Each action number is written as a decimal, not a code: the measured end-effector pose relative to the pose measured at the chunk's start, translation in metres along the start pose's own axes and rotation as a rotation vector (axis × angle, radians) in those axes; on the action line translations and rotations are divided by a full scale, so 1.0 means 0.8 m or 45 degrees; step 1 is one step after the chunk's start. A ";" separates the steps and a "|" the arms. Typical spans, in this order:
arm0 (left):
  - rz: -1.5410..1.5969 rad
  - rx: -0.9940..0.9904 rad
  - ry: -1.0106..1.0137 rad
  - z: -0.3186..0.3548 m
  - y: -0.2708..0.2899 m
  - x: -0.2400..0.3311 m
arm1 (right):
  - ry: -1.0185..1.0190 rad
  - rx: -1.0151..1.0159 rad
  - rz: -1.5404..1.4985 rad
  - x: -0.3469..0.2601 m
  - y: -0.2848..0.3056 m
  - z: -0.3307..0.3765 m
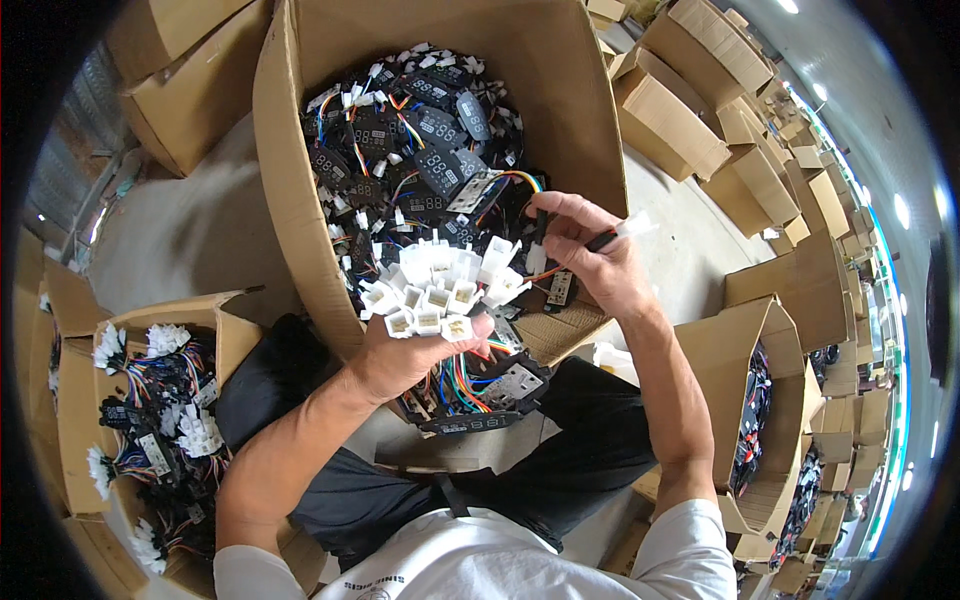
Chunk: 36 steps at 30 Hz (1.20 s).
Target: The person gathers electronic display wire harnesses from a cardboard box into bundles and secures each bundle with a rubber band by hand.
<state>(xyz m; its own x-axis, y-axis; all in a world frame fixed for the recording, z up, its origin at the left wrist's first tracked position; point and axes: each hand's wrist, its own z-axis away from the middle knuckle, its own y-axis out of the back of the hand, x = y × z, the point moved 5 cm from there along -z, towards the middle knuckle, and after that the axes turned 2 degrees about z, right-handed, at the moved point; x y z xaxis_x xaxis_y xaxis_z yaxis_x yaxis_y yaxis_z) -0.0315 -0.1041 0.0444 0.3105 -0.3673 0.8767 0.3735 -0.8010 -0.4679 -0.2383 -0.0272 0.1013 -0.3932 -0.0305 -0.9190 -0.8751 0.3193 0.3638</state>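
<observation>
My left hand [392, 362] is closed round a bundle of white plug connectors [436, 298], their open ends facing up. Colored wires [470, 388] run down from the bundle to black display modules [470, 424] hanging below the fist. My right hand [602, 262], to the right of the bundle, pinches a wire lead with black sleeving [541, 226]. A whitish, blurred connector [634, 226] sticks out past its fingers. Beneath both hands, a large cardboard box [430, 22] holds a heap of black display modules [438, 168] with wires and small white plugs.
At my left, a smaller carton [228, 352] contains bundled modules with white connector clusters [200, 432]. On the right stands another open carton [728, 375] with dark wired parts [752, 420]. Many brown boxes [668, 115] line the floor beyond. My knees flank the big box's near side.
</observation>
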 end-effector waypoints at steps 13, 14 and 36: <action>0.028 0.042 0.005 0.001 0.013 -0.007 | -0.107 0.250 -0.274 0.030 0.014 -0.007; 0.041 0.058 -0.011 0.000 0.012 -0.003 | -0.049 0.294 -0.327 0.030 0.017 -0.007; 0.076 0.089 0.246 -0.001 0.007 0.022 | -0.616 0.137 0.175 0.114 0.029 -0.021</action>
<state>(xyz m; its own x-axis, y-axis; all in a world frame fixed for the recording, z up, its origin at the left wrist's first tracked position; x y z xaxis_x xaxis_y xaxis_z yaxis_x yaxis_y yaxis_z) -0.0248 -0.1157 0.0571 0.1627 -0.5022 0.8493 0.4216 -0.7429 -0.5200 -0.2995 -0.0382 0.0284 -0.3046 0.4522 -0.8383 -0.7806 0.3858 0.4918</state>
